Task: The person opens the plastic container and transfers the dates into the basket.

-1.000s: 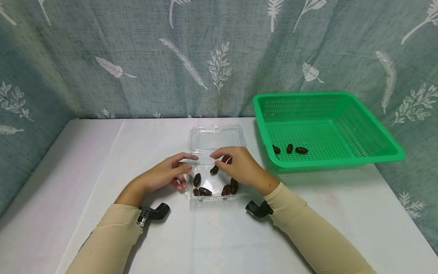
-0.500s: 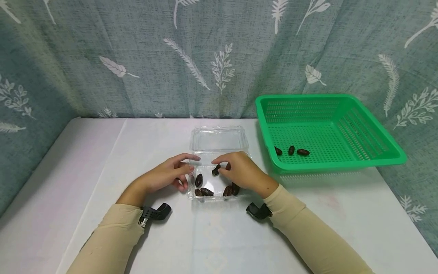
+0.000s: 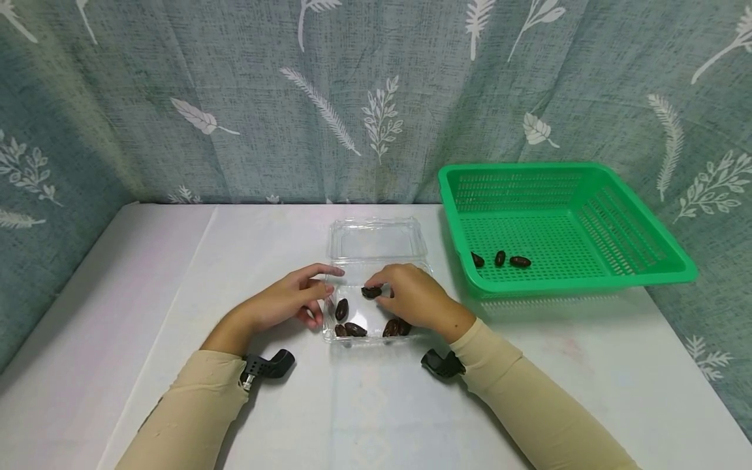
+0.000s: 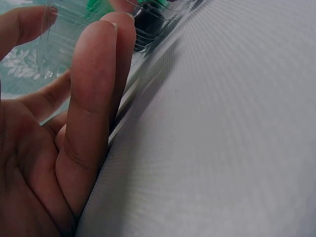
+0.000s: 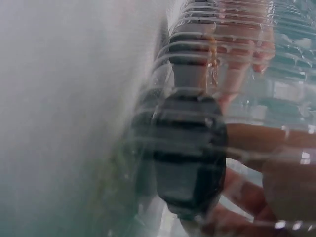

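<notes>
A clear plastic clamshell box (image 3: 352, 341) lies with its lid folded back, several dark brown dates (image 3: 342, 309) inside it. My right hand (image 3: 420, 297) reaches over the box, pinching one dark date (image 3: 371, 292) between thumb and fingertips, near the box floor. My left hand (image 3: 288, 297) is at the box's left edge, fingers mostly straight and fingertips against or just over the rim. In the left wrist view, the fingers (image 4: 94, 74) lie beside the clear wall. Through the ribbed plastic in the right wrist view, a date (image 5: 187, 153) looms large and blurred beside the right fingers.
Right of the box stands a green perforated basket (image 3: 564, 284) with 3 dates (image 3: 519, 262) in view at its near left corner. White cloth (image 3: 364, 418) covers the table. A patterned curtain (image 3: 247, 156) hangs close behind it.
The right thumb and fingers have closed around the date, which has turned from slanted to lying crosswise. The left hand keeps its place at the box edge.
</notes>
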`<action>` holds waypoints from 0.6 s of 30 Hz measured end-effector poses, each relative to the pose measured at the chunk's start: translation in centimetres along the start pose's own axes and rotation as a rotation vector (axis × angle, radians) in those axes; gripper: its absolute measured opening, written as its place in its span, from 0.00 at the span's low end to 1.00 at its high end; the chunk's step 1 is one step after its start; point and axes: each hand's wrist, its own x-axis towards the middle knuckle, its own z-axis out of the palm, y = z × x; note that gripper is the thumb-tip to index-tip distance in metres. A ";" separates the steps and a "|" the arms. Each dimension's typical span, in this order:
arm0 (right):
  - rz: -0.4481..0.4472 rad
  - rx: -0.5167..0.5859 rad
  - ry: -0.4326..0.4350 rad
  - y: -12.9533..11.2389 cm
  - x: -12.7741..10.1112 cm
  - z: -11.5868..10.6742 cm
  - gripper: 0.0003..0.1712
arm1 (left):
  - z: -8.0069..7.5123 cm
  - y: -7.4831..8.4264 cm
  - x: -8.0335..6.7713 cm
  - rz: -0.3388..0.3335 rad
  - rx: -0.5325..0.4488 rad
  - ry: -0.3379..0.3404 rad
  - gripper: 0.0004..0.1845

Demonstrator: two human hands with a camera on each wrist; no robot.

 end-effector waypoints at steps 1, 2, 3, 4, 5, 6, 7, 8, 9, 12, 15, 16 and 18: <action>0.002 -0.008 -0.001 0.0 0.0 0.0 0.16 | 0.0 0.0 0.0 0.002 -0.001 -0.002 0.26; 0.004 -0.013 -0.001 0.0 -0.1 0.0 0.16 | 0.0 0.0 0.0 0.002 -0.002 -0.003 0.26; 0.008 -0.017 0.000 0.0 -0.1 0.1 0.15 | 0.0 -0.1 0.1 0.003 -0.002 -0.003 0.26; 0.012 -0.022 -0.002 0.0 -0.1 0.1 0.15 | 0.0 -0.1 0.1 0.005 -0.002 -0.004 0.27; 0.016 -0.031 0.000 0.0 -0.2 0.1 0.15 | 0.0 -0.1 0.1 0.007 0.000 -0.005 0.27; 0.021 -0.038 0.001 0.0 -0.2 0.1 0.15 | 0.0 -0.2 0.2 0.009 0.002 -0.007 0.27; 0.025 -0.046 0.003 0.0 -0.3 0.2 0.14 | 0.0 -0.2 0.2 0.012 0.004 -0.009 0.27; 0.030 -0.052 0.006 0.0 -0.3 0.2 0.14 | 0.0 -0.2 0.2 0.007 0.004 -0.007 0.27; 0.036 -0.058 0.008 0.0 -0.4 0.2 0.13 | 0.0 -0.3 0.2 0.007 0.006 -0.006 0.27; 0.045 -0.074 0.014 0.0 -0.5 0.3 0.12 | 0.1 -0.3 0.3 0.007 0.011 -0.006 0.27; 0.041 -0.085 0.017 -0.1 -0.5 0.3 0.12 | 0.2 -0.3 0.3 -0.003 0.013 0.006 0.26; 0.038 -0.087 0.017 -0.1 -0.5 0.3 0.11 | 0.2 -0.3 0.3 -0.002 0.014 0.007 0.26; 0.034 -0.090 0.016 -0.1 -0.5 0.2 0.11 | 0.1 -0.3 0.2 -0.003 0.018 0.011 0.26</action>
